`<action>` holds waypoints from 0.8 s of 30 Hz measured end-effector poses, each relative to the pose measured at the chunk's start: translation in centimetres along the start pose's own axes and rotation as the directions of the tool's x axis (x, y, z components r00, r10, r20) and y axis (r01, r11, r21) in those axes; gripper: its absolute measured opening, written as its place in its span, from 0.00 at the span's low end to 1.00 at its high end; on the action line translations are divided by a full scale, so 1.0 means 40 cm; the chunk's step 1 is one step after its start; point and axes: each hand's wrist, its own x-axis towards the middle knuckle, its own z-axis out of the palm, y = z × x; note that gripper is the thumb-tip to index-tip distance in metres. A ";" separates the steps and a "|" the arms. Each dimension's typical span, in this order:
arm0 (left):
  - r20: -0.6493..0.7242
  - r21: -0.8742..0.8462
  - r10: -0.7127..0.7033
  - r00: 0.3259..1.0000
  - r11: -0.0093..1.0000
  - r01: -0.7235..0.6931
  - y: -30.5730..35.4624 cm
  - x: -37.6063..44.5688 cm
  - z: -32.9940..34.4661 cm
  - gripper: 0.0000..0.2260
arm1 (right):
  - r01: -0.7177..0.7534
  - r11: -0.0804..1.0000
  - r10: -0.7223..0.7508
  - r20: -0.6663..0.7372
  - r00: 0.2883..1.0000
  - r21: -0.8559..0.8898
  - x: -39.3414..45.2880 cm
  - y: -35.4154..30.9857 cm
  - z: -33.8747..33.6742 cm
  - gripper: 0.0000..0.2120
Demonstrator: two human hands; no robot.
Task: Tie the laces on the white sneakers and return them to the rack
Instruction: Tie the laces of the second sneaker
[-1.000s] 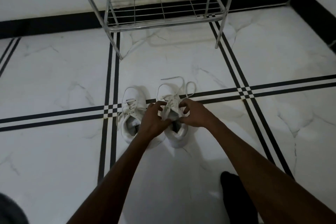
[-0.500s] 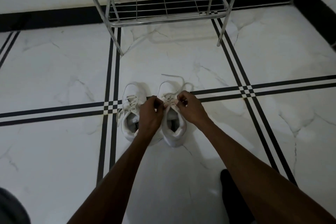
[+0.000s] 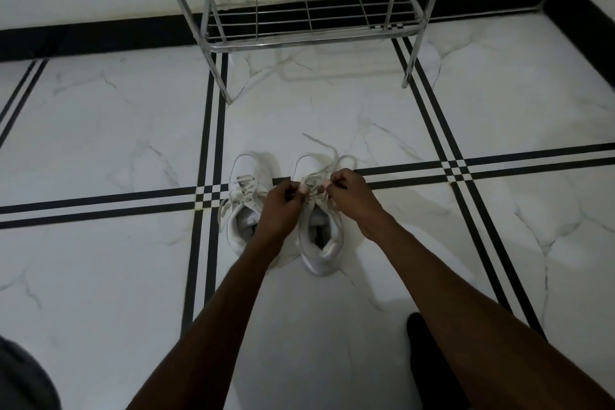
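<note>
Two white sneakers stand side by side on the marble floor, toes pointing away from me. The left sneaker has loose laces lying over its tongue. Over the right sneaker both hands meet. My left hand pinches one lace strand, and my right hand pinches the other. The lace ends trail past the toe onto the floor. The metal shoe rack stands against the wall beyond the sneakers, its bottom wire shelf bare.
White marble floor with black inlay stripes crossing near the sneakers. A black skirting runs along the wall. A dark shape sits under my right forearm, and grey fabric shows at the bottom left corner.
Both hands moved from the shoe's opening up toward the laces and pinched the strands. The view tilted up slightly, showing more of the rack.
</note>
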 end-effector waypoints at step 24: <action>0.096 -0.034 0.083 0.992 0.996 -0.080 0.075 0.015 -0.024 0.18 | 0.479 0.751 -0.411 0.245 0.878 -0.454 0.001 -0.144 -0.087 0.03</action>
